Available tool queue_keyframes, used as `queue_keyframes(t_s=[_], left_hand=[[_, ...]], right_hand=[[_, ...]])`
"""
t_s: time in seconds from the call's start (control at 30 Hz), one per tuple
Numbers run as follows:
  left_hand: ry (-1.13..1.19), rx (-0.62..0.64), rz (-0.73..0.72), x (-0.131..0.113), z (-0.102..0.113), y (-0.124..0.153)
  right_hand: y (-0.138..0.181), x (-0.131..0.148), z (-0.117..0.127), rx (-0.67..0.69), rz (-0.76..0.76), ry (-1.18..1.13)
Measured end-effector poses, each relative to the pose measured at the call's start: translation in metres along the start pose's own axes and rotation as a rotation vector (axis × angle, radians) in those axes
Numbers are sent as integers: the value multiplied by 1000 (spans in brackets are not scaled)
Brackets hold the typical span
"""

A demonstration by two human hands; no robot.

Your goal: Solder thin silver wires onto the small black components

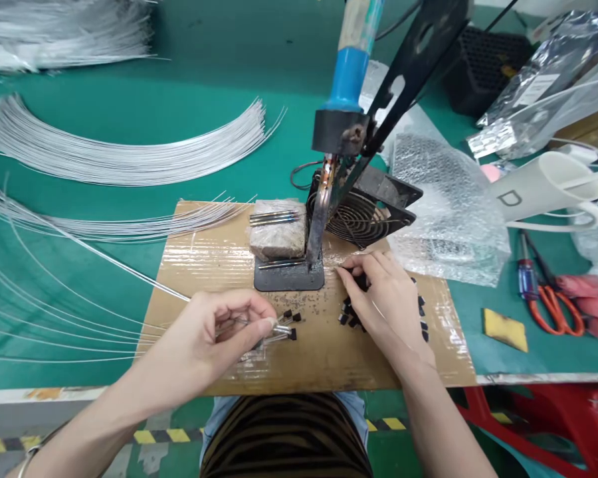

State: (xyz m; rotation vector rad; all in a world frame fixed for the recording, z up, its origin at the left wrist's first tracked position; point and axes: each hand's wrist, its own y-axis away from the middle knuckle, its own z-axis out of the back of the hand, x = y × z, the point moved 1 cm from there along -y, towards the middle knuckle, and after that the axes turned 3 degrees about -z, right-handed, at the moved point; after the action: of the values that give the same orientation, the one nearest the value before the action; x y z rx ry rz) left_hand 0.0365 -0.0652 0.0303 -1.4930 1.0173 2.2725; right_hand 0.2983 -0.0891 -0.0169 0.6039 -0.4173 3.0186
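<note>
My left hand (224,332) is closed, thumb and index finger pinched on a wire with a silvery end (282,328). Just beyond those fingertips, several small black-tipped pieces (293,317) lie on the cardboard. Thin white wires (144,275) run in from the left, passing behind this hand. My right hand (386,292) is also closed in a pinch, in front of the fan; whatever sits at its fingertips is too small to name. Small black pieces (351,313) lie under and around it. Between the hands, a soldering iron (323,192) points down over a black base plate (289,277).
A cardboard sheet (189,259) covers the table's front. Behind are a wrapped block (278,232) with metal rods, a fan (359,216) and a bundle of white wires (139,156). At right: bubble wrap (428,192), a white mug (543,189), scissors (555,312), a yellow sponge (505,329).
</note>
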Motion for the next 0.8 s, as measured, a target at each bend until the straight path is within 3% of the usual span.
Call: queue_keyframes(t_s=[0.2,0.3,0.53,0.8], left_hand=[[17,-98,-34,-4,-3,-2],[10,-163,-77,-10,-6,-2],[-33,-231,-115,-12,-10,-1],[-118,-309,-78,-12,-13,2]], right_hand=[[10,10,18,-205,-86,-224],[16,16,21,-226,-182,-303],[34,21,16,-149,-445,-656],[46,47,15,142,-555,-1080]])
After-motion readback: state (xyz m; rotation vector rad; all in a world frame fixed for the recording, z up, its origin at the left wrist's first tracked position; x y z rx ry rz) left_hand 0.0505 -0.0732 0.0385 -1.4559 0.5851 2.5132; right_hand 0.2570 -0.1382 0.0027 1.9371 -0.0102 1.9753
